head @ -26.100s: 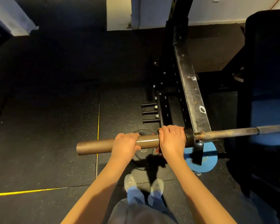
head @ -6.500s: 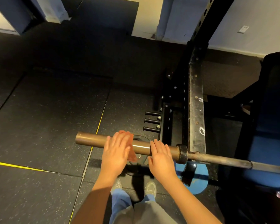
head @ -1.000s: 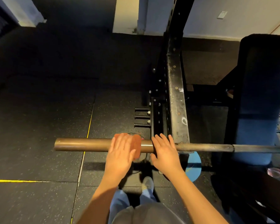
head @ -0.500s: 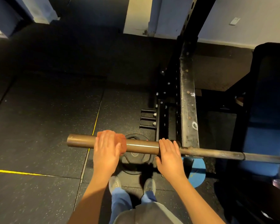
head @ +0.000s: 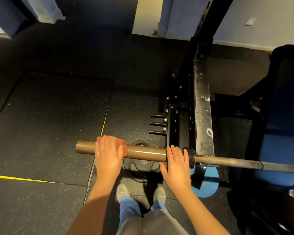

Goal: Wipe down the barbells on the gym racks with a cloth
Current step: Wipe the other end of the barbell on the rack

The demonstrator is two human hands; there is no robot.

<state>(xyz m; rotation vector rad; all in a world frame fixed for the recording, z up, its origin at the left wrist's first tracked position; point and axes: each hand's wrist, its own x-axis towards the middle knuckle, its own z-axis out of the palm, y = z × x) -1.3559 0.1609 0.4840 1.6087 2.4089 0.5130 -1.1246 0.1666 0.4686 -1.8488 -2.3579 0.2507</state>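
A barbell lies across the black rack (head: 202,106), its bronze sleeve (head: 143,152) pointing left and its thinner shaft (head: 231,162) running right. My left hand (head: 109,155) lies over the sleeve near its left end, fingers straight, pressing a reddish-brown cloth (head: 124,148) against the metal; only the cloth's right edge shows. My right hand (head: 176,165) rests flat on the sleeve just left of the dark collar (head: 191,156), fingers straight.
A black weight plate (head: 141,165) and a blue plate (head: 207,184) lie on the rubber floor under the bar, by my shoes. Three black pegs (head: 157,123) stick out from the rack base. A blue padded bench (head: 285,116) stands at right. Yellow floor lines run left.
My left hand has slid the cloth leftward along the sleeve, from the middle toward the free end. My right hand stays by the collar.
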